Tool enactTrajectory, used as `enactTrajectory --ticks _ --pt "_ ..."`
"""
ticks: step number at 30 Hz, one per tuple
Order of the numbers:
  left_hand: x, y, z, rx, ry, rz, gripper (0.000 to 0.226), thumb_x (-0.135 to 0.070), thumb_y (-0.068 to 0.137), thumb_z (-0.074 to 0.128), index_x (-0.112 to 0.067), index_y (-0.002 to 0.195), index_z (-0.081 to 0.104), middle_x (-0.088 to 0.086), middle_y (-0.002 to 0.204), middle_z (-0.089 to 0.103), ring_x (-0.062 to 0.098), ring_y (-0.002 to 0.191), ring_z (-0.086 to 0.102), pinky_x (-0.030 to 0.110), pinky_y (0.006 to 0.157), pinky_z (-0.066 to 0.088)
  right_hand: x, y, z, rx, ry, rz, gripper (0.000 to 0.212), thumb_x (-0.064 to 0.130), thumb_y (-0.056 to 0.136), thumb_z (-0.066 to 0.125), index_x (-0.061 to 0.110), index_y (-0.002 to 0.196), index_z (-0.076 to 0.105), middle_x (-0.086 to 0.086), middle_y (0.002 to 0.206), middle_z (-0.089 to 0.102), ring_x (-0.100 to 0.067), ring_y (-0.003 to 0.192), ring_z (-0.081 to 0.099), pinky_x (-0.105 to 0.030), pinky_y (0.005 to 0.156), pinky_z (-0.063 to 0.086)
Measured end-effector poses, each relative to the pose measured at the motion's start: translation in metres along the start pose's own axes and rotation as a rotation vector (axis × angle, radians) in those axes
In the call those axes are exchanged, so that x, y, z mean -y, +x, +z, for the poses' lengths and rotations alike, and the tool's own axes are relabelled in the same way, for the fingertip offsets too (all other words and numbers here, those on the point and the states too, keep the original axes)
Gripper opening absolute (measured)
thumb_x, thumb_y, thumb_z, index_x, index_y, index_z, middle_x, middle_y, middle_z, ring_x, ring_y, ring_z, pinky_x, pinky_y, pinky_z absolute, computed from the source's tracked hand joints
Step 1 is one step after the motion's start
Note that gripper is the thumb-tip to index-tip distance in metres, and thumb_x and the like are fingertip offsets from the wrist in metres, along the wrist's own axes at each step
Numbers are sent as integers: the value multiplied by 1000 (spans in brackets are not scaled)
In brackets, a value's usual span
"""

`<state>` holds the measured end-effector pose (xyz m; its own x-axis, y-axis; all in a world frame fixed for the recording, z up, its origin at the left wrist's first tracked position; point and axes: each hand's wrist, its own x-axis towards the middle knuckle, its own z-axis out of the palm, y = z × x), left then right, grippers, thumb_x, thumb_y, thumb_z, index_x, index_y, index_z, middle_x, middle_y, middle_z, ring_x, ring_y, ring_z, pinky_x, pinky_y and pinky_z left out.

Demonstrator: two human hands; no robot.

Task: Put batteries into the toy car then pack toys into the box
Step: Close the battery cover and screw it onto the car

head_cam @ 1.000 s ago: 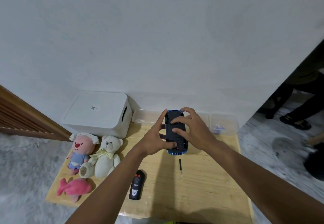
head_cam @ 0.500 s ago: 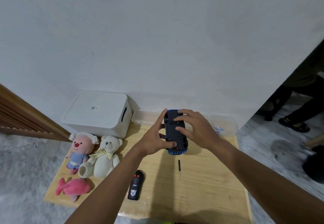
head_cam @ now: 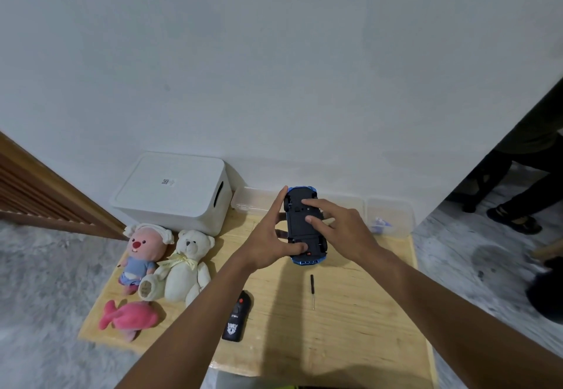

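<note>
A blue toy car point(head_cam: 300, 230) is held upside down above the wooden table point(head_cam: 350, 327), its black underside facing me. My left hand point(head_cam: 268, 242) grips it from the left, thumb across the near end and fingers along the side. My right hand point(head_cam: 341, 230) touches the underside with two straight fingers. A small screwdriver point(head_cam: 312, 291) lies on the table just below the car. The white lidded box point(head_cam: 173, 193) stands at the back left.
A pink-faced plush point(head_cam: 141, 254), a white teddy bear point(head_cam: 182, 266) and a pink fish plush point(head_cam: 128, 318) lie at the left. A black remote point(head_cam: 237, 320) rests near the front. Clear plastic containers point(head_cam: 390, 218) line the wall. A person's legs point(head_cam: 524, 193) stand at right.
My right hand's fingers have straightened and shifted over the car's underside. The car stays in my left hand's grip at about the same place.
</note>
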<state>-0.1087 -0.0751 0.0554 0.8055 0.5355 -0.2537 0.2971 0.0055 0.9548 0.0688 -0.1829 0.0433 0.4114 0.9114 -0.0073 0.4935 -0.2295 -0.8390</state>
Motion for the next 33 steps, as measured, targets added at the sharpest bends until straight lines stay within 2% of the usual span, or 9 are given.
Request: enactTrajectory --ticks 6,10,16,19,22,25,27,30,33 --pt "-1 -4 -6 0 28 -6 121 -3 79 86 -56 157 11 -5 136 57 15 102 71 28 78 60 0 0 -1 30 69 33 31 40 90 70 60 114 63 3 97 70 -16 80 72 -41 81 60" --pt "3 -3 -7 -1 28 -21 121 -3 79 86 -56 158 10 -3 138 57 15 103 70 29 79 60 2 2 0 46 68 46 31 37 89 72 55 114 64 3 91 72 -12 86 70 -36 84 59" --pt "11 2 -8 24 42 -45 122 -5 79 86 -56 157 8 -4 138 56 12 103 70 28 78 60 3 -5 2 68 5 63 32 40 93 67 53 120 53 4 98 72 -9 73 71 -33 73 57" --pt "17 4 -7 34 36 -62 121 -5 81 85 -54 159 7 -3 140 55 12 105 70 27 76 60 -3 -11 12 -43 -60 103 44 47 94 62 49 132 40 12 96 70 -12 70 70 -32 70 55" --pt "25 6 -9 67 44 -85 120 -4 82 84 -52 159 6 -2 141 53 6 99 72 27 74 61 -29 -21 31 -252 -27 270 32 41 97 55 32 126 43 8 83 67 -22 72 67 -35 68 51" --pt "32 5 -12 97 60 -112 120 -3 81 84 -54 158 8 -3 139 54 9 97 73 29 76 61 -72 -32 53 -39 -162 595 20 35 90 62 25 105 53 -4 90 65 -25 78 62 -34 68 48" --pt "35 5 -14 113 71 -109 119 -1 81 83 -55 157 10 -4 139 55 11 99 72 27 76 60 -87 -40 69 152 -254 677 29 43 79 73 23 92 56 -4 99 63 -25 86 60 -35 69 49" --pt "37 7 -19 130 72 -109 118 0 81 83 -52 158 10 -5 139 54 11 105 69 25 76 59 -93 -43 92 122 -287 665 39 45 70 83 20 86 57 -1 95 62 -24 88 62 -33 67 47" --pt "39 9 -26 129 73 -117 119 -2 81 84 -55 157 10 -3 139 55 12 98 73 30 79 61 -94 -36 103 91 -307 673 27 33 75 82 18 84 62 -6 97 67 -25 86 66 -30 68 50"
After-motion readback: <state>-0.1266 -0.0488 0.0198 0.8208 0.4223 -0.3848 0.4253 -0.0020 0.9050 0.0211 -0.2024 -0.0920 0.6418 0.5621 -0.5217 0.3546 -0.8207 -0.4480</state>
